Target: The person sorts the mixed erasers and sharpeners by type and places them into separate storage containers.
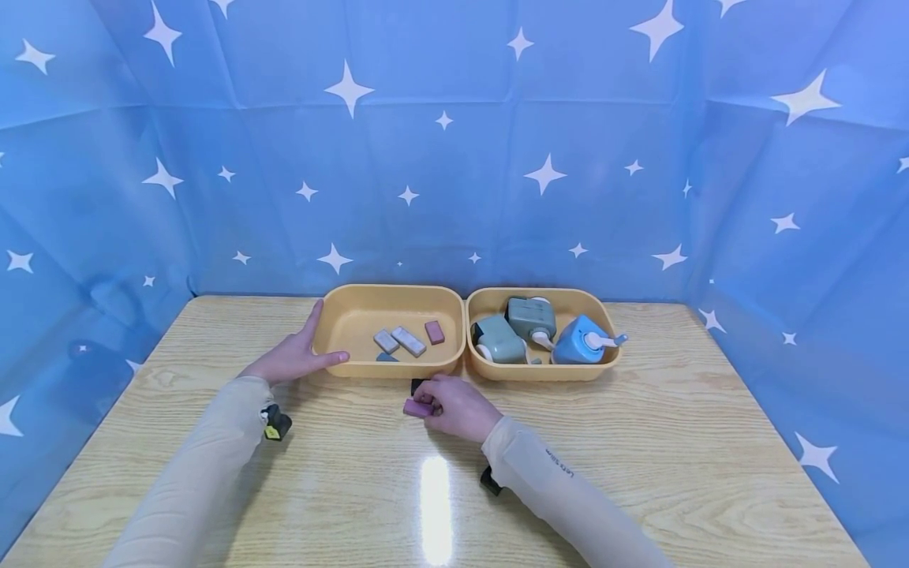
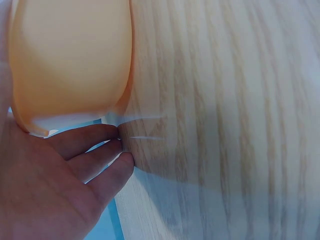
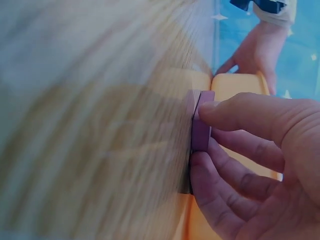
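Note:
At the left end of the left tan bin [image 1: 355, 369], my left hand [image 1: 294, 355] lies spread, thumb over the near rim and fingers along the end wall. In the left wrist view those fingers [image 2: 92, 142] stretch fairly straight beside the bin. My right hand [image 1: 461, 406] pinches a small purple block [image 1: 417, 408] between thumb and fingertips, just in front of the bins. The right wrist view shows the purple block [image 3: 201, 127] on edge, at or very near the tabletop. A black block [image 1: 417, 386] is partly hidden behind my right fingers.
Inside the left bin lie two grey marbled blocks [image 1: 408, 341], a dark pink block [image 1: 435, 332] and a partly hidden blue one [image 1: 387, 357]. The adjoining right bin [image 1: 490, 295] holds three boxy crank-handled things, one blue [image 1: 578, 343]. A starry blue curtain [image 1: 440, 158] stands behind the wooden table [image 1: 341, 481].

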A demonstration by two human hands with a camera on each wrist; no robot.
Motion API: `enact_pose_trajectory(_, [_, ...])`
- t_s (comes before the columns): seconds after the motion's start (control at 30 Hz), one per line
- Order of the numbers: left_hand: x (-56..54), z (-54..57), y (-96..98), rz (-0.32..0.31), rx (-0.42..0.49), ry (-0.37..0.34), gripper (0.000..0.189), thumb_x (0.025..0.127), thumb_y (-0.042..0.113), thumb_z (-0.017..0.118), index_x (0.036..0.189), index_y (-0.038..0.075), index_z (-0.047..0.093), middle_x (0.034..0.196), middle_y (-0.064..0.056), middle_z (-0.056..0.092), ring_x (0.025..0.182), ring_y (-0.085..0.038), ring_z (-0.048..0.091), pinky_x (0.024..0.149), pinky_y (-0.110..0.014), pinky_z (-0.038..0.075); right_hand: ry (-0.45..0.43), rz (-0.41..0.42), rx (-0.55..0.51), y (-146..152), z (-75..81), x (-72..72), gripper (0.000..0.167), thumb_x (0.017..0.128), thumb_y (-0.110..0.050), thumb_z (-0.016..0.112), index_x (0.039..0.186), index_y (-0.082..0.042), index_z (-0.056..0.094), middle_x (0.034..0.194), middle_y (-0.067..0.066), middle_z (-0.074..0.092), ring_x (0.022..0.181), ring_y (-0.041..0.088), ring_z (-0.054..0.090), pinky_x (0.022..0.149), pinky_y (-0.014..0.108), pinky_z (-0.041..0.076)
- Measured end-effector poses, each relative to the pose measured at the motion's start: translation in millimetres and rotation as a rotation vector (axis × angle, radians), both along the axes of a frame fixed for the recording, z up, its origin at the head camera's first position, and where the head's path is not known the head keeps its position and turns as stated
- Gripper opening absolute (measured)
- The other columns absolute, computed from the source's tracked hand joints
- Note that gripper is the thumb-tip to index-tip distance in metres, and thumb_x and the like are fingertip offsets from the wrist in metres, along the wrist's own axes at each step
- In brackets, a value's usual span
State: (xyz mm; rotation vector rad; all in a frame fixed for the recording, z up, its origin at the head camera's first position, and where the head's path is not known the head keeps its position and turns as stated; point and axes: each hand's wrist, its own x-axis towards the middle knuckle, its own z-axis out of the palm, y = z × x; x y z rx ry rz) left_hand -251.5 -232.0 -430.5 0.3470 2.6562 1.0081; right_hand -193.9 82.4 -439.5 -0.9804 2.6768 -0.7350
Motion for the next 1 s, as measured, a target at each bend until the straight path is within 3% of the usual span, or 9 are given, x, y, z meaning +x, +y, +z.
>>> enact_pose_trajectory(0.73, [0.1, 0.2, 0.8, 0.006, 0.005, -0.002, 0.116, 0.086, 0.055, 0.065, 0.151, 0.008, -0.02, 0.145, -0.039, 0.025, 0.128, -0.052, 0.036, 0.103, -0.06, 0.032, -0.143, 0.122, -0.21, 7.1, -4.9, -2.0, 0.028, 0.083, -0.001, 0.073, 0.11, -0.007, 0.067, 0.095, -0.001, 0.059, 0.083, 0.01, 0.056, 0.074, 0.022, 0.049])
enact_pose_trajectory(1.0, [-0.3, 0.5, 0.3, 0.004, 0.014, -0.005, 0.116, 0.086, 0.055, 0.065, 0.151, 0.008, -0.02, 0.147, -0.039, 0.022, 0.129, -0.051, 0.035, 0.104, -0.06, 0.031, -0.159, 0.12, -0.262, 8.7, -7.0, -1.3, 0.031, 0.082, 0.001, 0.073, 0.112, -0.007, 0.067, 0.097, -0.002, 0.059, 0.083, 0.011, 0.056, 0.073, 0.023, 0.049])
